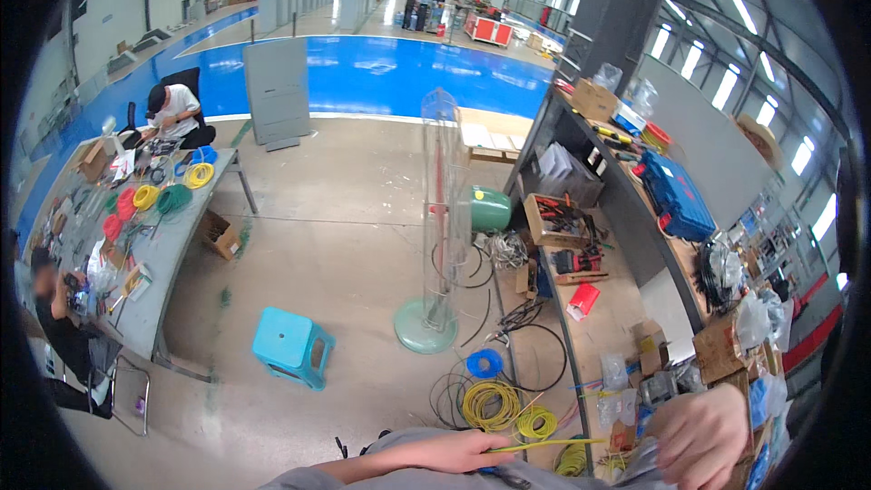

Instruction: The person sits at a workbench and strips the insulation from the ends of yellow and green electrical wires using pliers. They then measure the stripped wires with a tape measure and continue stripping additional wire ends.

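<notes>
My left hand (pixel 458 451) lies low in the picture, its fingers closed on a yellow-green wire (pixel 553 443). The wire's free end points right, toward my other hand. Something dark blue shows just below the left fingers, too little of it to name. At the lower right, my right hand (pixel 703 436) is raised with its fingers curled down. It covers part of the cluttered bench, and whatever is in its fingers is hidden. Coils of yellow wire (pixel 490 406) and a blue coil (pixel 484 363) lie on the floor ahead of my left hand.
A workbench (pixel 590 327) along the right carries tools, boxes and a blue case (pixel 676 195). A turquoise stool (pixel 292 345) and a caged fan (pixel 426 327) stand on the floor. Two people sit at a table (pixel 195 245) on the left, with coloured wire coils on it.
</notes>
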Motion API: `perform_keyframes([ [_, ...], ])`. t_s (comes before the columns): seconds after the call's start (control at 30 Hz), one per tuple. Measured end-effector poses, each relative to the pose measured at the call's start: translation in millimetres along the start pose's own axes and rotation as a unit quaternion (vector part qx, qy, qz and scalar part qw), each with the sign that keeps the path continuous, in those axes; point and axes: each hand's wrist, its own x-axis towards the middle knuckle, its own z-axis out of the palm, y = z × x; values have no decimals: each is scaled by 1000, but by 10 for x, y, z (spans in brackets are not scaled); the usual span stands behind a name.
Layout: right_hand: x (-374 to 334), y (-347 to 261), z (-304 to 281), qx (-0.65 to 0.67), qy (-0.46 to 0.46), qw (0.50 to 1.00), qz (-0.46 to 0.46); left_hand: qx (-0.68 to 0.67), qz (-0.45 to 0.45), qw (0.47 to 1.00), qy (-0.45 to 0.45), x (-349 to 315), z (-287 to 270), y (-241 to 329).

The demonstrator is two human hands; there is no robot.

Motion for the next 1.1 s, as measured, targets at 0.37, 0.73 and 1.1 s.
perform_keyframes([
  [0.37,1341,1346,303,185,-14,969,-164,-84,-78,982,150,-2157,-457,514],
  [0.73,3491,2712,230,429,-222,802,-352,-176,66,937,293,-3368,-496,229],
  [1.1,5955,4891,511,632,-378,571,-363,-354,129,663,647,-4806,-473,282],
])
